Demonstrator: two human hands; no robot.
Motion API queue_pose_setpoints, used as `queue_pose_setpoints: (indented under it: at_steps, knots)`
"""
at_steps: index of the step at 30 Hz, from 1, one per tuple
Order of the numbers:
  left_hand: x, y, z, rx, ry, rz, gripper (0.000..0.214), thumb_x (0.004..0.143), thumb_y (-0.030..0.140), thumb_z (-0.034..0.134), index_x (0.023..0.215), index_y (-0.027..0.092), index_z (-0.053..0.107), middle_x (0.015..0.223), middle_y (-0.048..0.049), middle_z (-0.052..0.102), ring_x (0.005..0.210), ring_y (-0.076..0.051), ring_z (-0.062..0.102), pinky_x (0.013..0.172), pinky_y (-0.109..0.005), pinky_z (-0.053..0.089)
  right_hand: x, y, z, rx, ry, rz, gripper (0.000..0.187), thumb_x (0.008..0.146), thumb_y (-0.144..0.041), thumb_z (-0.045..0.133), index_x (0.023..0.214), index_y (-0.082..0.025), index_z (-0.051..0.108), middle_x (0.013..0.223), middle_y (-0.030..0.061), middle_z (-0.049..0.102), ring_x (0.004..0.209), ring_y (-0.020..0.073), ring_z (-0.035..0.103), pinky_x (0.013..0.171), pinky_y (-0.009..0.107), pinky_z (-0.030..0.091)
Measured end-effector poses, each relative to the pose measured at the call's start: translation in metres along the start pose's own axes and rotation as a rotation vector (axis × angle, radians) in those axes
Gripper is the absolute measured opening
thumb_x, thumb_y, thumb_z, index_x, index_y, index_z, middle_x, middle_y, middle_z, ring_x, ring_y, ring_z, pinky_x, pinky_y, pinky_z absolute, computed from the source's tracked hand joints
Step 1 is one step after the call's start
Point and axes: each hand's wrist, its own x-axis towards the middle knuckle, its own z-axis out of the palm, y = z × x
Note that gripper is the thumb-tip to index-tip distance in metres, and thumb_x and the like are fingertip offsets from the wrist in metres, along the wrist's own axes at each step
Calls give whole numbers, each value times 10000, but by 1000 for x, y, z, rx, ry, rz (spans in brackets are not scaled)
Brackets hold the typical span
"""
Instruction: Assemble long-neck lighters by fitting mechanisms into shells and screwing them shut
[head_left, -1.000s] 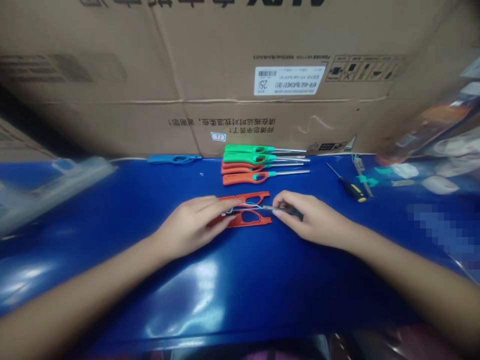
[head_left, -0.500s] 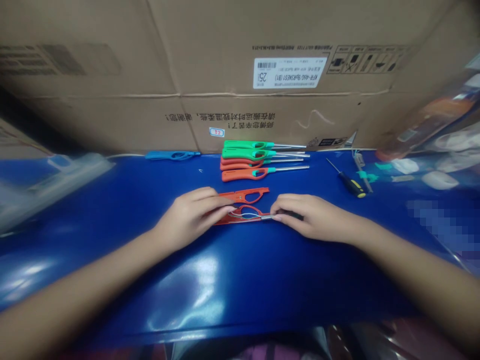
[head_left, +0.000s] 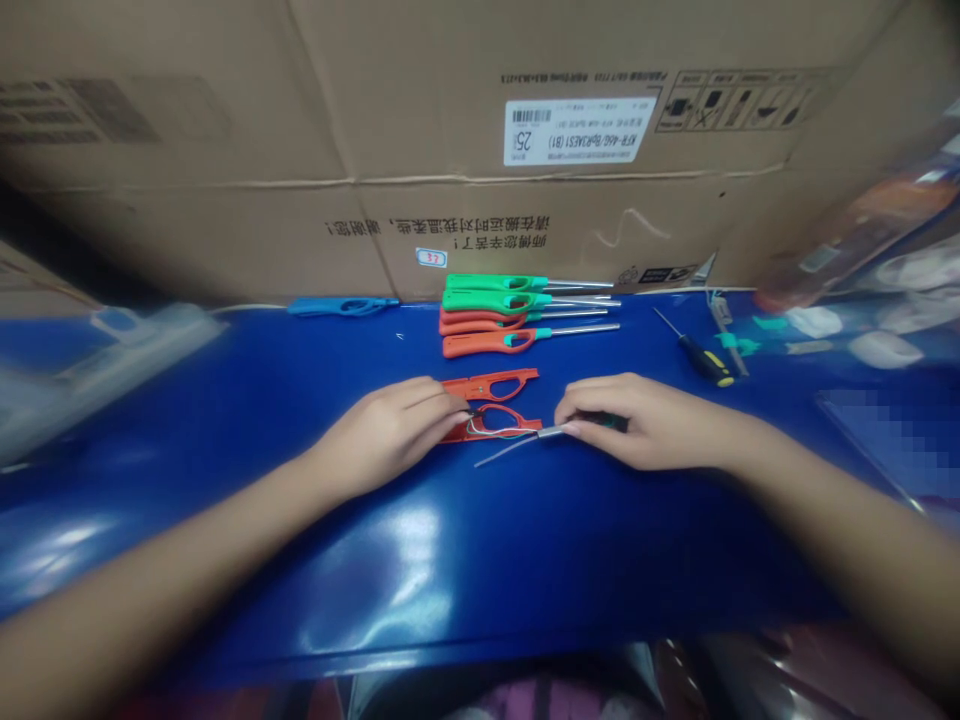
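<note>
My left hand point(head_left: 390, 428) is closed, its fingertips pinching a small black part point(head_left: 474, 412) with thin white and green wires point(head_left: 495, 433). Most of that part is hidden by the fingers. My right hand point(head_left: 641, 420) is closed on the metal tube point(head_left: 551, 431) of a long-nosed lighter; the wires run into the tube's end. A thin pale tube point(head_left: 504, 453) sticks out to the left from there. Beneath lies an orange lighter shell half point(head_left: 517, 416), partly covered by my left fingers. Just behind it lies a second orange shell half point(head_left: 495, 385).
Several green and orange long-nosed lighters point(head_left: 491, 344) lie stacked at the back. A blue lighter handle point(head_left: 337, 307) is to their left. To the right are a screwdriver point(head_left: 703, 361) and teal and white bits point(head_left: 814, 320). A cardboard box point(head_left: 450, 180) walls off the rear.
The metal tube, wires and black part have lifted out of the front orange shell half. My right hand has shifted slightly right, and the thin pale tube now shows.
</note>
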Motion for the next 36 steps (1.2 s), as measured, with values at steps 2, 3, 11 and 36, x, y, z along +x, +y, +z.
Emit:
queue_pose_setpoints:
  at_steps: [2,3,11,36]
  knots:
    - [1,0,-1,10,5,14,231,1041,252,478,1082,167,689,977,-79,718,858,-177,654,778,-300,537,0,0,1,-25,10,5,211,1008,-314,481,1015,-213,666,986,44,701,859,169,633,765,298,467]
    - [1,0,-1,14,7,20,229,1042,251,478,1073,164,687,962,-76,715,848,-175,649,767,-296,534,0,0,2,-49,17,13,216,1012,-324,476,1019,-216,663,988,43,699,857,170,633,758,297,464]
    - [3,0,2,18,-65,-4,230,1046,247,470,1034,159,682,1000,-73,698,882,-175,639,800,-295,529,3,6,9,-279,2,63,281,1039,-378,418,1051,-224,653,998,48,680,826,185,633,675,298,419]
    - [4,4,11,-20,-28,-44,243,1039,257,477,1041,143,692,1004,-87,726,889,-186,691,822,-305,564,8,4,28,-472,205,-90,224,975,-235,548,1097,-197,732,1049,65,703,941,219,619,796,363,456]
